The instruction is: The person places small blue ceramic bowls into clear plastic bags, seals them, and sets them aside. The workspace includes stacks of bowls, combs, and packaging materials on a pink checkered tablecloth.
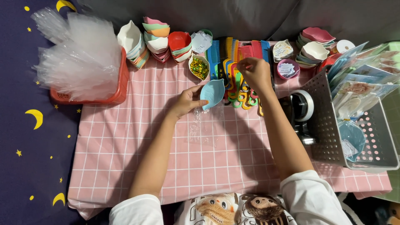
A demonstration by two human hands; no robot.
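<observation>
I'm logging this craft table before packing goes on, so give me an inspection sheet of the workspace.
Surface: pink checked cloth, wrinkled, over a dark star-print cover.
Job's things: blue leaf dish in left hand; row of combs under right hand; clear bag lying flat.
Clutter: stacked dishes, dish of sweets, red basket of clear bags, grey basket of packed sets, tape dispenser.
Grippers: left holds the dish; right pinches something small at the combs, unclear what.
Cables: nothing seen.
Surroundings: grey fabric behind.
</observation>
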